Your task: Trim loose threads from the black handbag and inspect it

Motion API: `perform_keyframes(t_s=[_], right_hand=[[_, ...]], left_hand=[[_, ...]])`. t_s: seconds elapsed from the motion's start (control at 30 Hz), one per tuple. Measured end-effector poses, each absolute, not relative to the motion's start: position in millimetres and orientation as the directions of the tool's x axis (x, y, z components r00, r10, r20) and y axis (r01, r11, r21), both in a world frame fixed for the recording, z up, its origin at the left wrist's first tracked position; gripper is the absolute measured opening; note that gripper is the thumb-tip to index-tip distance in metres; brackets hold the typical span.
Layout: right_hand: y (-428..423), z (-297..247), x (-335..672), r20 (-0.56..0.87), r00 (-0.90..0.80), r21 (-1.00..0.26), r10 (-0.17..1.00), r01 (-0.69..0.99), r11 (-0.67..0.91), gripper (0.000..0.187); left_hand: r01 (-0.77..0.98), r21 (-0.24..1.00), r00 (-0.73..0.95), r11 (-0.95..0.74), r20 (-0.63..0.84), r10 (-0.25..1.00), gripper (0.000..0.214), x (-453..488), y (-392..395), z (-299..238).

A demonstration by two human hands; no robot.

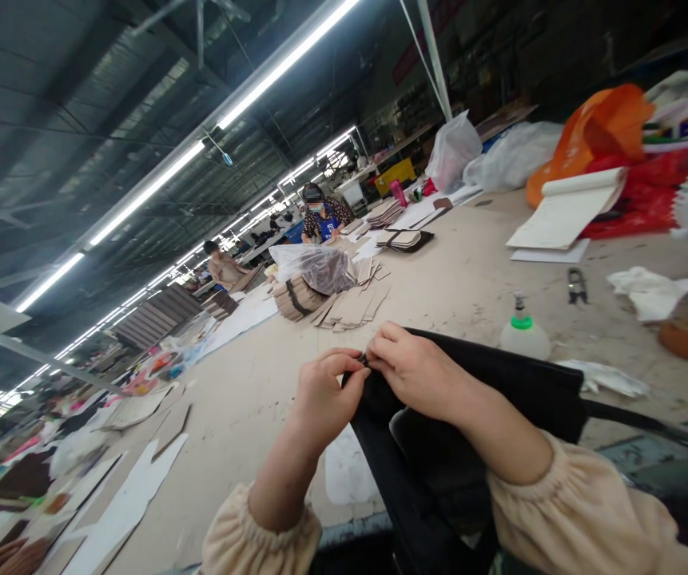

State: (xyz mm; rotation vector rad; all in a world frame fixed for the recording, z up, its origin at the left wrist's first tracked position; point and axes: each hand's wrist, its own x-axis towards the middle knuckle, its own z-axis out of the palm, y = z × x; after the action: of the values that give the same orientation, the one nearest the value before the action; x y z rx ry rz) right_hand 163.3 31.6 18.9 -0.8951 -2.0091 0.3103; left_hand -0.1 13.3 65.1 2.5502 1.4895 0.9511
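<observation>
A black bag [493,363] with a dark strap [649,419] lies at the table's front edge, partly hanging toward me. At its upper left corner my left hand [327,393] pinches the edge between thumb and forefinger. Right beside it, my right hand [412,369] grips the same edge with bent fingers, and the fingertips of both hands nearly meet. A small dark bit shows between them, too small to make out. My right forearm covers part of the bag. White paper [349,467] shows beneath the bag's left side.
Beyond the bag stand a bottle with a green collar [524,331] and small black nippers [576,286]. Stacked brown pieces [352,307] lie farther back near a clear plastic bag [313,267]. A notepad [568,209] sits right. Two people [323,217] work in the distance.
</observation>
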Motion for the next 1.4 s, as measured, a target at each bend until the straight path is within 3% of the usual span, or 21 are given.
perform_keyframes(t_s=[0.23,0.43,0.57,0.77,1.0,1.13,1.4], right_hand=[[34.5,10.9,163.0,0.733,-0.305,-0.535,0.608,0.293,0.792,0.015],[33.4,13.4,167.2,0.748,-0.217,-0.583,0.628,0.238,0.777,0.028],[36.2,10.1,167.2,0.767,-0.294,-0.508,0.571,0.265,0.819,0.024],[38.0,5.6,161.9,0.746,-0.304,-0.498,0.593,0.336,0.799,0.014],[33.1,14.3,162.7,0.676,-0.328,-0.498,0.660,0.457,0.737,0.011],[30.7,16.6,161.2,0.659,-0.320,-0.487,0.681,0.508,0.710,0.010],[30.0,15.8,156.0,0.653,-0.251,-0.494,0.715,0.574,0.653,0.006]], left_hand=[[0.755,0.408,0.337,-0.513,0.429,0.838,0.009,0.0,13.8,67.2],[0.749,0.443,0.330,-0.493,0.395,0.857,0.011,-1.8,13.0,66.7],[0.757,0.440,0.321,-0.483,0.394,0.861,0.010,-2.5,13.2,65.9],[0.767,0.471,0.280,-0.435,0.363,0.889,0.005,-5.2,11.7,62.9],[0.725,0.632,0.161,-0.272,0.228,0.960,0.029,-6.8,10.4,61.3],[0.762,0.606,0.184,-0.230,0.137,0.973,0.014,-9.5,11.8,60.6],[0.812,0.527,0.172,-0.253,0.198,0.965,0.014,-6.2,10.3,62.0]])
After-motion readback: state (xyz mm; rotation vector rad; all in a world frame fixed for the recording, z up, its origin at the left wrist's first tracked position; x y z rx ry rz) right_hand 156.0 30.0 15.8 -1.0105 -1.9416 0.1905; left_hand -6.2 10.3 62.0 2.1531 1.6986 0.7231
